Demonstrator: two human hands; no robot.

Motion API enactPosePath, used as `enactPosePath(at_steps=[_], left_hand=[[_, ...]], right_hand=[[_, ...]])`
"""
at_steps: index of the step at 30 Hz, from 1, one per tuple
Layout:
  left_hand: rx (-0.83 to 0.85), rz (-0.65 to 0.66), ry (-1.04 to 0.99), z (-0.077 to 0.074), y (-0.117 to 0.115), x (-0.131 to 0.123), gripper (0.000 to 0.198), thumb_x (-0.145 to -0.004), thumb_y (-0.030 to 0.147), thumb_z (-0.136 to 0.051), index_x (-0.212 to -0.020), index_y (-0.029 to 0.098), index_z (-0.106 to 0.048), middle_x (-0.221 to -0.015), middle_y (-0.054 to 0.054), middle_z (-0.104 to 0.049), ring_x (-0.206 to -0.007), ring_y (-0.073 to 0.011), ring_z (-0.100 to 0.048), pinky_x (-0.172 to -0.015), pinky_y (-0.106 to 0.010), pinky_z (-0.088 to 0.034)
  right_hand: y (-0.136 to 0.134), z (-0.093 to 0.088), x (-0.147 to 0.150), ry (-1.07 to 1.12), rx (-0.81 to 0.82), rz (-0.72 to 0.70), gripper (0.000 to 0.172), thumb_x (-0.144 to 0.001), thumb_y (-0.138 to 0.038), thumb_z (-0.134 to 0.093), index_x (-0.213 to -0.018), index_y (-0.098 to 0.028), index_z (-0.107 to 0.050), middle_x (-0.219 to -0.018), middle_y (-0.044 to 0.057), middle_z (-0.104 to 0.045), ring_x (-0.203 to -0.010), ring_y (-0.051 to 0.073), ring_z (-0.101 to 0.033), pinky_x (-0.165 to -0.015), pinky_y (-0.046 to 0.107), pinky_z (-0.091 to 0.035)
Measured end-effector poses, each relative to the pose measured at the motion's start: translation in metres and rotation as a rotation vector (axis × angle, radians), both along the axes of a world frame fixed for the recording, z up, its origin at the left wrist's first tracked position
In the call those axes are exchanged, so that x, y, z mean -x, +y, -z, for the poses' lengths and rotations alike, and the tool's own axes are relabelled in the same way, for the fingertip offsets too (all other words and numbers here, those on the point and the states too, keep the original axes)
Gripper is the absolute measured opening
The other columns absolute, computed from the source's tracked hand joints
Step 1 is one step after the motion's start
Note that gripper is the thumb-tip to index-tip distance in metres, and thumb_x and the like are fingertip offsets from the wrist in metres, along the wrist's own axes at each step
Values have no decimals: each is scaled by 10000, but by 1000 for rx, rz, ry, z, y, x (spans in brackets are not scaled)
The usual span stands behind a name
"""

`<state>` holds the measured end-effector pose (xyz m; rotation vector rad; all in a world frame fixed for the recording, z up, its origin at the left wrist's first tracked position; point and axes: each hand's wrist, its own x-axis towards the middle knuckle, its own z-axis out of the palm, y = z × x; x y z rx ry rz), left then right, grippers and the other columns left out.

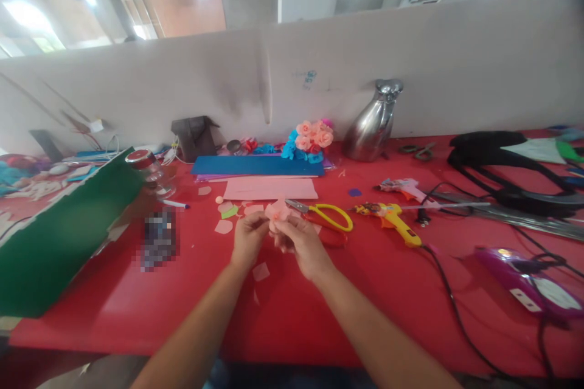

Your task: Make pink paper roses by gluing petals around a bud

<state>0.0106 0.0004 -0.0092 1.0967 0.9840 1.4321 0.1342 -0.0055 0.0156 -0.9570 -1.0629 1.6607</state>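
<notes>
Over the middle of the red table, a pink paper flower [279, 211] is pinched between both hands. My left hand [250, 236] closes on its left edge. My right hand [298, 242] grips it from the right, fingers curled beneath. Just behind the flower lie yellow-handled scissors [335, 217], their blades close to it. Cut pink paper petals [224, 227] are scattered to the left, along with a light green paper piece [229, 212]. Another pale petal [261, 271] lies below my hands. Pink paper sheets [269, 189] are stacked behind.
To the right are a yellow glue gun [401, 225], a purple power strip [524, 282] and trailing cords. A green board [68, 237] stands at left near a clear jar [152, 173]. Farther back are a blue sheet [255, 165], finished paper flowers [314, 137] and a steel jug [371, 124].
</notes>
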Motion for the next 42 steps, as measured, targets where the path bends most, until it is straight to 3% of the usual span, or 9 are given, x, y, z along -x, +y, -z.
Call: enactPosePath(at_steps=[5,11,18,25,31,42], left_hand=[[15,71,-150,1,2,-1,118,-683,215,-700,-606,161,-627,-513,36,-549,-473,-90,-493,-509,-220,-409],[81,66,-202,4,7,0,100,-632,196,-746,-667,136,-674,-603,14,-600,-535,-80,-497,-552,-209,-408],[0,40,-91,3,5,1,93,-690,235,-708,-674,147,-685,-633,3,-594,-608,-113,-522,-641,-250,-439],[-183,-136,103,3,6,6,61,-675,176,-697,-699,217,-736,-927,-35,-598,-892,-179,-552,-784,-287,-445],[-208,-104,145,8,9,8,101,-702,174,-677,-755,228,-744,-829,-25,-615,-811,-168,-564,-776,-297,-446],[-103,-24,134,2,6,4,122,-766,266,-637,-759,181,-723,-765,-22,-641,-760,-161,-560,-750,-283,-442]], right_hand=[[0,2,0,-53,-136,45,144,-735,-310,-574,-649,-195,-574,-524,-21,-569,-457,97,-448,-458,233,-316],[0,10,2,-155,-321,144,49,-726,-224,-593,-717,-214,-546,-692,-9,-564,-587,126,-482,-551,267,-370],[3,15,0,-195,-301,158,46,-746,-217,-573,-714,-216,-540,-669,-11,-559,-593,131,-480,-563,267,-373],[6,20,2,-166,-317,205,65,-732,-254,-602,-775,-206,-608,-748,5,-615,-648,149,-543,-607,277,-439],[4,12,2,-135,-330,206,48,-751,-246,-573,-730,-204,-583,-624,-34,-555,-528,105,-463,-518,239,-373],[6,7,-4,-6,-203,227,77,-733,-277,-576,-746,-202,-562,-597,-42,-553,-474,83,-428,-461,221,-315]])
